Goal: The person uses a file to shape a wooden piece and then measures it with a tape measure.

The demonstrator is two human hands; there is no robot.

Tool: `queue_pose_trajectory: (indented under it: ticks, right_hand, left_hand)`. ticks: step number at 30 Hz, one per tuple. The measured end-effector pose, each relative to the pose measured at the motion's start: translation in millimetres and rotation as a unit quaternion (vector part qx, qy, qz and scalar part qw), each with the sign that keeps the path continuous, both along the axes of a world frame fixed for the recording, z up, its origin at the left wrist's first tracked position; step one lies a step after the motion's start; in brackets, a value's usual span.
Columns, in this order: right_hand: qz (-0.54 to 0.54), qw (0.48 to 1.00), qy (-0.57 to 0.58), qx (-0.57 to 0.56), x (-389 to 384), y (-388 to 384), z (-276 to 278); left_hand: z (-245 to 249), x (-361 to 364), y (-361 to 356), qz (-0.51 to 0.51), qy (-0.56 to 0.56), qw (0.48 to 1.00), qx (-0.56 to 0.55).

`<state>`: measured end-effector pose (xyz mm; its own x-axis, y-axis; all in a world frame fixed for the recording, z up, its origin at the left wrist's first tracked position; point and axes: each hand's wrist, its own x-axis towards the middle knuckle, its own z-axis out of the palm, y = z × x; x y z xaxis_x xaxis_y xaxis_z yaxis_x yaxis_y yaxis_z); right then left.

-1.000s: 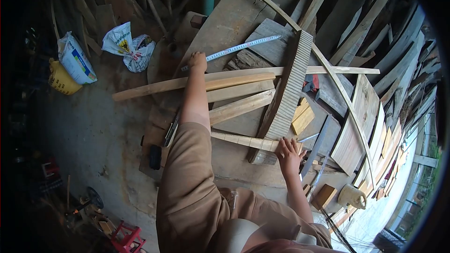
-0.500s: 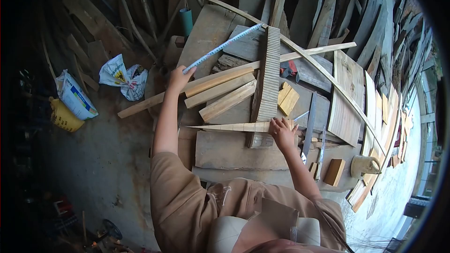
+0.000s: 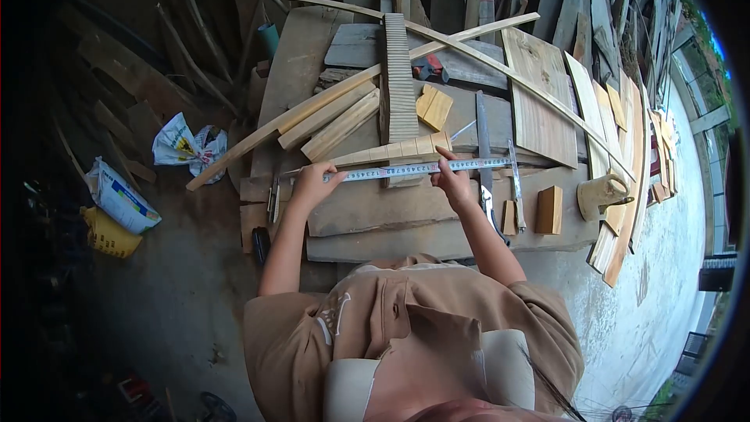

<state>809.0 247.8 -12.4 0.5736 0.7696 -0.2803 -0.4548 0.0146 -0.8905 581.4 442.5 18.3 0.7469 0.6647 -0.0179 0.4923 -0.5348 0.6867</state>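
Observation:
A white measuring tape (image 3: 402,171) runs nearly level across the bench, just below a tapered wooden piece (image 3: 391,151) scored with cross lines. My left hand (image 3: 316,185) is closed on the tape toward its left end. Farther right, my right hand (image 3: 453,181) grips it too, and the strip continues past those fingers toward a handsaw (image 3: 484,129). The thin end of the tapered piece lies near my left hand, its wide end above my right. Beyond it, a long strip of wood with close ridges (image 3: 401,82) points away from me.
Several wooden bars (image 3: 341,123) lie at left, with long battens (image 3: 539,82) crossing behind. A yellowish block (image 3: 434,107), a red-and-black tool (image 3: 430,69), an upright wood block (image 3: 549,209) and a pale cylindrical wooden piece (image 3: 600,195) are around. Bags (image 3: 125,195) stand on the floor.
The tape, slanting up and away in my left hand before, now stretches level between both hands. My left hand came down toward me; my right hand left the tapered piece's wide end. The view shifted.

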Motion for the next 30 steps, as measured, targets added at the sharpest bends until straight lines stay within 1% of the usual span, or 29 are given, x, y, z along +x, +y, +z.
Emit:
queue_pose_trajectory:
  ticks: [2,3,4,5,6,8,9,10,11,12,14,15,16,18,20,22,24,26,28,30]
  right_hand:
    - [-0.043,0.997,0.063,-0.021,0,-13,11]
    - [-0.050,0.995,0.071,-0.050,6,-18,-1]
    - [-0.058,0.992,0.079,-0.079,7,-20,-9]
    - [-0.097,0.990,0.060,-0.083,3,-22,-17]
    - [-0.110,0.989,0.066,-0.080,0,-23,-23]
    - [-0.114,0.985,0.077,-0.100,0,-29,-30]
    - [-0.113,0.986,0.090,-0.078,2,-29,-34]
    - [-0.111,0.986,0.096,-0.079,4,-31,-38]
    - [-0.117,0.984,0.104,-0.080,7,-29,-41]
    - [-0.123,0.983,0.112,-0.082,10,-28,-44]
    - [-0.134,0.977,0.137,-0.091,16,-20,-50]
    - [-0.126,0.978,0.139,-0.094,17,-15,-50]
    - [-0.119,0.978,0.142,-0.097,18,-9,-49]
    - [-0.108,0.978,0.142,-0.106,16,8,-49]
    - [-0.098,0.978,0.144,-0.117,11,25,-49]
    - [-0.069,0.982,0.137,-0.107,2,42,-45]
    - [-0.046,0.983,0.138,-0.112,-4,57,-47]
    - [-0.030,0.988,0.118,-0.095,-11,69,-50]
    - [-0.030,0.984,0.133,-0.112,-14,78,-48]
    - [-0.016,0.984,0.138,-0.110,-12,81,-50]
  left_hand:
    - [5,4,-17,-0.007,0.052,0.998,-0.024]
    - [1,4,-21,0.006,0.055,0.998,-0.024]
    - [-6,4,-24,-0.025,0.023,0.999,0.026]
    - [-11,2,-25,-0.056,-0.008,0.995,0.076]
    - [-11,-1,-26,-0.046,-0.007,0.996,0.076]
    - [-13,-9,-27,0.045,-0.112,0.971,0.204]
    - [-12,-18,-24,0.085,-0.102,0.979,0.157]
    - [-16,-26,-20,0.093,-0.099,0.978,0.157]
    - [-26,-35,-15,0.210,-0.142,0.964,0.083]
    - [-36,-45,-10,0.322,-0.183,0.929,0.009]
    - [-56,-66,3,0.431,-0.203,0.879,-0.019]
    - [-95,-85,19,0.452,-0.245,0.855,-0.067]
    - [-95,-93,23,0.478,-0.252,0.813,-0.219]
    - [-89,-98,23,0.475,-0.260,0.747,-0.385]
    - [-96,-95,25,0.458,-0.253,0.747,-0.410]
    - [-93,-86,26,0.466,-0.260,0.738,-0.414]
    - [-93,-81,29,0.445,-0.303,0.712,-0.450]
    - [-99,-80,33,0.443,-0.309,0.711,-0.451]
    - [-101,-80,38,0.433,-0.360,0.668,-0.487]
    - [-102,-80,39,0.434,-0.373,0.664,-0.482]
